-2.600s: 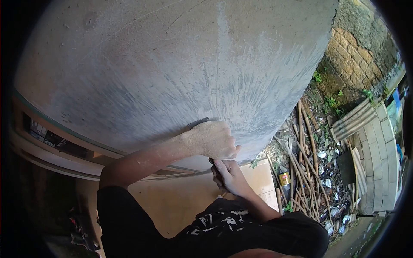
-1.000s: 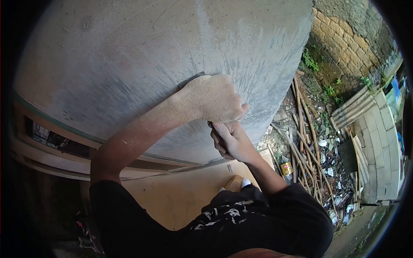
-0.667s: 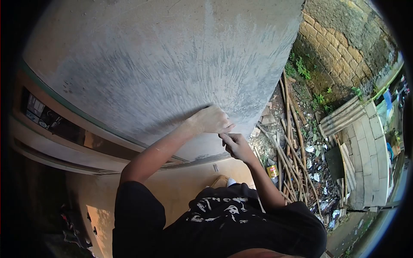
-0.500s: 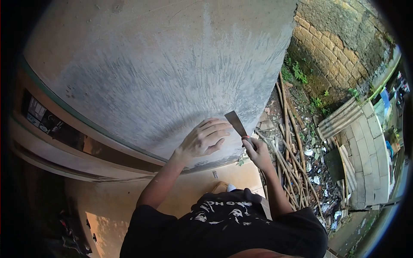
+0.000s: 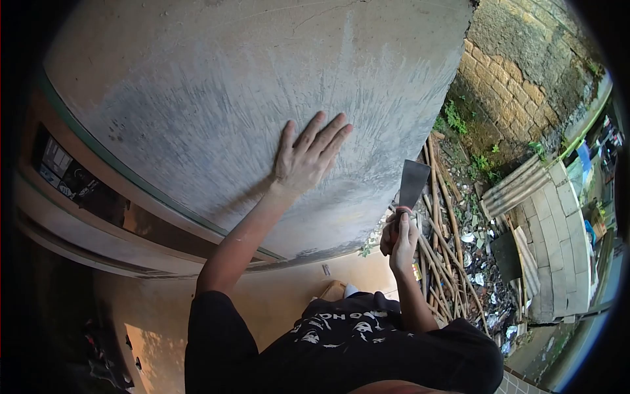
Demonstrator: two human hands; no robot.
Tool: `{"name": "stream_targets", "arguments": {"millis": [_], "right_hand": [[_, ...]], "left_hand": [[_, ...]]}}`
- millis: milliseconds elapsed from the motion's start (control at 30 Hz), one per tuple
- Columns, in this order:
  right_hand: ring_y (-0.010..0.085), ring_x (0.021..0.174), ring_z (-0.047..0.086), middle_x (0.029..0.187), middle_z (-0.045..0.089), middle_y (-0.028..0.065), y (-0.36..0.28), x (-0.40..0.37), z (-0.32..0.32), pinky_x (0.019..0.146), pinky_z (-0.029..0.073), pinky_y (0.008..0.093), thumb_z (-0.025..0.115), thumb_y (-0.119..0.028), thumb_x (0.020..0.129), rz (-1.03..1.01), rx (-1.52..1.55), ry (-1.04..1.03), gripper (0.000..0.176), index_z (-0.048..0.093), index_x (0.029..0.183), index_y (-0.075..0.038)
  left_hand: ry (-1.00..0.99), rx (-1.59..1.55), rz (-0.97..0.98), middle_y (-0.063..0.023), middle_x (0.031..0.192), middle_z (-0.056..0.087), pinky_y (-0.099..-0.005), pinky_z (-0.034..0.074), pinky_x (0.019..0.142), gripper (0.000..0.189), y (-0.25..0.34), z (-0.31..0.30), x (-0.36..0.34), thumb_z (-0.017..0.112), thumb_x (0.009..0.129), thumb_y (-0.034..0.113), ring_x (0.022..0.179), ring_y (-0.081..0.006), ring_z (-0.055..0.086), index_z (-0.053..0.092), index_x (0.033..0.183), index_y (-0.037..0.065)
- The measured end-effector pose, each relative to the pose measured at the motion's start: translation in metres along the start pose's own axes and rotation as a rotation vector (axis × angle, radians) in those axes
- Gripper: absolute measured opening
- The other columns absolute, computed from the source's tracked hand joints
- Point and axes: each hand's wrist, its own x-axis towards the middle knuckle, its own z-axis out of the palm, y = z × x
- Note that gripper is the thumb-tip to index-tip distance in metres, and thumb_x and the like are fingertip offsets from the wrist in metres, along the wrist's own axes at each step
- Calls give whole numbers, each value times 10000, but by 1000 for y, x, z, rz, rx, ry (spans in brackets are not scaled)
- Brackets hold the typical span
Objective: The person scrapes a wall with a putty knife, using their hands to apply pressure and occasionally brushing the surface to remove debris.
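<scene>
My left hand (image 5: 307, 156) lies flat against the scraped wall (image 5: 223, 131), its fingers spread and pointing up. The wall's surface is grey-white and covered in streaky scratch marks. My right hand (image 5: 400, 241) is wrapped around the handle of a putty knife (image 5: 413, 184), to the right of the wall's edge. The knife's broad dark blade points up and stands apart from the wall. A reddish band shows where blade and handle meet.
On the left is a green-edged frame (image 5: 147, 187) with a dark opening. Bamboo poles (image 5: 436, 249) and litter (image 5: 482, 279) lie on the ground to the right, beside a mossy brick wall (image 5: 505, 79). Corrugated sheets (image 5: 518, 184) lean near a block wall (image 5: 551, 243). Tan floor (image 5: 262, 302) is below.
My left hand has moved up and flattened onto the wall with fingers spread. My right hand has shifted right with the putty knife, whose blade has turned more upright and faces me broadly.
</scene>
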Motion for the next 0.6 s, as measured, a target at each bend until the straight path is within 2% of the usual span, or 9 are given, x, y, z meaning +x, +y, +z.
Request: {"name": "stream_targets", "arguments": {"millis": [33, 100, 133, 200, 233, 300, 367, 500, 600], "right_hand": [[84, 349, 323, 542, 378, -1, -9, -3, 8, 307, 249, 241, 393, -433, 1001, 20, 69, 163, 428, 501, 887, -36], [96, 349, 324, 552, 398, 10, -6, 2, -6, 311, 238, 240, 408, -475, 985, -15, 167, 270, 438, 473, 862, -60], [123, 349, 331, 580, 372, 8, -11, 1, -10, 317, 233, 251, 425, -502, 967, -4, 153, 293, 416, 453, 907, -91], [111, 353, 334, 581, 392, 8, -23, -3, -17, 320, 227, 245, 432, -491, 969, -9, 203, 322, 412, 455, 890, -88], [103, 356, 332, 573, 404, 14, -28, -5, -20, 319, 220, 242, 427, -478, 977, -14, 238, 332, 414, 457, 876, -78], [104, 356, 334, 577, 405, 15, -31, -12, -31, 322, 217, 242, 427, -474, 978, -30, 220, 334, 411, 460, 887, -74], [105, 357, 335, 580, 405, 16, -34, -21, -43, 324, 214, 241, 426, -469, 979, -48, 193, 346, 408, 462, 898, -71], [116, 352, 334, 569, 396, 0, -40, -40, -58, 325, 204, 250, 449, -506, 957, -27, 186, 382, 413, 466, 906, -97], [114, 346, 329, 556, 383, -6, -43, -49, -72, 322, 211, 250, 460, -510, 952, -40, 179, 482, 417, 476, 895, -97]], "left_hand": [[-134, -78, 160, -37, 1476, 389, -517, 90, 1162, 568, 9, 1, 8, 561, 854, 285, 1390, -216, 301, 454, 1388, 125], [-314, -128, 639, -45, 1439, 437, -486, 139, 1164, 491, 32, 19, 5, 604, 812, 304, 1381, -211, 310, 571, 1276, 148], [-316, -137, 644, -45, 1439, 437, -486, 139, 1164, 491, 39, 16, 5, 604, 812, 304, 1381, -211, 310, 571, 1276, 148], [-911, -577, 796, -40, 1427, 448, -452, 191, 1165, 441, 54, 10, 7, 607, 806, 264, 1377, -221, 315, 598, 1223, 120], [-904, -583, 800, -40, 1427, 448, -452, 191, 1165, 441, 52, 0, 16, 607, 806, 264, 1377, -221, 315, 598, 1223, 120], [-231, -485, 549, -55, 1437, 436, -487, 202, 1157, 430, 30, -22, 36, 616, 809, 249, 1378, -241, 314, 603, 1216, 112], [-33, -312, 343, -71, 1456, 409, -515, 196, 1149, 489, -9, -35, 60, 620, 816, 253, 1384, -270, 304, 559, 1282, 117], [104, -50, 38, -60, 1504, 332, -565, 149, 1142, 628, -99, -76, 100, 584, 862, 332, 1408, -297, 249, 384, 1435, 174], [1, 228, 40, -52, 1520, 299, -581, 120, 1141, 611, -90, -72, 108, 555, 877, 385, 1427, -278, 199, 380, 1438, 214]]}}
